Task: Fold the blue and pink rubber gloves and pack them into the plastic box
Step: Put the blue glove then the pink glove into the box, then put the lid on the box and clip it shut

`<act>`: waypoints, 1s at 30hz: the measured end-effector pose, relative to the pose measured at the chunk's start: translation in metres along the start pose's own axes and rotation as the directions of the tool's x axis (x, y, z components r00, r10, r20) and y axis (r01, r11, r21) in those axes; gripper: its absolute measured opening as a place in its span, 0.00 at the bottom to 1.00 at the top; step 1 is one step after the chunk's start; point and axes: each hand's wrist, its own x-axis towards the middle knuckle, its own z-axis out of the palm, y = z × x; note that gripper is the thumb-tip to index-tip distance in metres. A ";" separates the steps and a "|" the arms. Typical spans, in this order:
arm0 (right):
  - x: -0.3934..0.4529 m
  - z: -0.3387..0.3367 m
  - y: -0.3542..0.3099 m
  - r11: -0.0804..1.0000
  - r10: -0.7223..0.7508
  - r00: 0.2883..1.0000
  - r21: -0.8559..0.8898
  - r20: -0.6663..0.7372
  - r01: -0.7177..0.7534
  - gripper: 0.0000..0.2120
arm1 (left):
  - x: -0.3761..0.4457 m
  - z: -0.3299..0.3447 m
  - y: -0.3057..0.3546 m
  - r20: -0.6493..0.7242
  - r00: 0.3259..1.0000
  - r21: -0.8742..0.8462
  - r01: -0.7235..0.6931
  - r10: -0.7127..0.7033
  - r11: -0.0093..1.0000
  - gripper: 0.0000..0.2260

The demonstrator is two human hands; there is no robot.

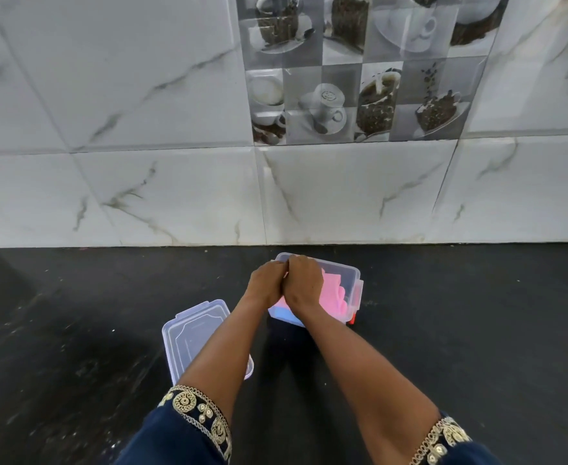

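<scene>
So, quick rundown, everything placed relative to the plastic box (354, 280):

Box: it's sitting open on the black counter (74, 330), close to the tiled wall (141, 129) behind it.

Pink glove (334, 297): it's lying folded inside the box, filling most of what's visible, fingers pointing toward the near right corner.

Blue glove (284, 314): it's showing through the box's near wall, down under the pink one, so both look like they're already in.

Left hand (265, 283): it's pressing down over the left side of the box, fingers curled; can't tell whether it's actually pinching rubber or just pushing.

Right hand (304, 285): it's sitting right against the left one, knuckles up over the box's middle, fingers tucked down into the gloves; exact grip is hidden.

Lid (192, 333): it's lying off, to the near left of the box, partly under the left forearm.

Handling guess: rubber gloves are light, floppy and springy, so the folds are probably trying to pop back up. Pressing flat on the fold's middle, not the loose fingers, looks like the safest hold until the lid is going on.
</scene>
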 end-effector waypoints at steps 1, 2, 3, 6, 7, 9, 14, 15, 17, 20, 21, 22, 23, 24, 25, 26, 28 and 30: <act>-0.002 0.002 -0.005 0.999 -0.041 0.999 0.010 -0.024 0.041 0.11 | -0.004 -0.003 -0.006 -0.026 1.000 -0.014 -0.005 0.005 1.000 0.11; -0.004 0.004 -0.011 0.996 -0.081 0.996 0.020 -0.043 0.082 0.11 | -0.010 -0.006 -0.014 -0.048 0.999 -0.031 -0.009 0.007 0.999 0.11; -0.006 0.006 -0.018 0.992 -0.122 0.991 0.029 -0.061 0.124 0.10 | -0.014 -0.009 -0.022 -0.070 0.998 -0.044 -0.011 0.008 0.999 0.11; -0.017 0.012 -0.041 0.961 -0.271 0.961 0.044 -0.050 0.273 0.11 | -0.031 -0.015 -0.046 -0.119 0.992 -0.071 0.031 -0.039 0.997 0.12; -0.021 0.016 -0.048 0.945 -0.325 0.945 0.038 -0.039 0.326 0.11 | -0.037 -0.016 -0.054 -0.130 0.989 -0.091 0.062 -0.073 0.994 0.12; -0.027 0.024 -0.061 0.914 -0.406 0.914 0.020 -0.009 0.406 0.12 | -0.049 -0.017 -0.070 -0.153 0.977 -0.132 0.129 -0.149 0.983 0.11; -0.050 0.047 -0.079 0.905 -0.425 0.893 0.063 0.151 0.420 0.15 | -0.077 -0.018 -0.112 -0.188 0.891 -0.226 0.371 -0.414 0.901 0.11; -0.055 0.051 -0.081 0.917 -0.400 0.899 0.083 0.178 0.391 0.16 | -0.083 -0.018 -0.120 -0.193 0.859 -0.234 0.429 -0.474 0.872 0.10; -0.064 0.057 -0.084 0.938 -0.346 0.904 0.087 0.251 0.335 0.17 | -0.097 -0.016 -0.135 -0.182 0.788 -0.245 0.543 -0.588 0.803 0.10; -0.072 0.065 -0.084 0.975 -0.219 0.904 0.048 0.367 0.216 0.19 | -0.117 -0.010 -0.153 -0.102 0.655 -0.276 0.704 -0.749 0.654 0.11; -0.074 0.067 -0.082 0.985 -0.168 0.900 0.024 0.402 0.174 0.21 | -0.123 -0.007 -0.157 -0.067 0.603 -0.303 0.747 -0.795 0.592 0.13; -0.075 0.068 -0.081 0.990 -0.121 0.895 -0.007 0.430 0.138 0.22 | -0.127 -0.005 -0.161 -0.029 0.549 -0.326 0.785 -0.835 0.527 0.14; -0.076 0.069 -0.079 0.994 -0.076 0.890 -0.036 0.450 0.103 0.23 | -0.131 -0.002 -0.164 0.017 0.499 -0.342 0.817 -0.867 0.464 0.17; -0.077 0.070 -0.078 0.996 -0.033 0.884 -0.059 0.466 0.069 0.24 | -0.134 0.000 -0.167 0.070 0.450 -0.363 0.843 -0.890 0.397 0.18; -0.078 0.070 -0.077 0.996 0.005 0.878 -0.076 0.479 0.036 0.24 | -0.137 0.002 -0.168 0.130 0.403 -0.401 0.857 -0.906 0.324 0.20; -0.078 0.070 -0.077 0.996 0.038 0.872 -0.087 0.488 0.005 0.25 | -0.138 0.004 -0.169 0.191 0.365 -0.456 0.855 -0.911 0.246 0.21; -0.078 0.070 -0.079 0.995 0.096 0.854 -0.086 0.512 -0.060 0.27 | -0.140 0.007 -0.167 0.300 0.318 -0.568 0.817 -0.899 0.100 0.22; -0.077 0.069 -0.082 0.989 0.144 0.823 -0.057 0.549 -0.135 0.27 | -0.139 0.011 -0.165 0.368 0.303 -0.627 0.779 -0.879 0.006 0.22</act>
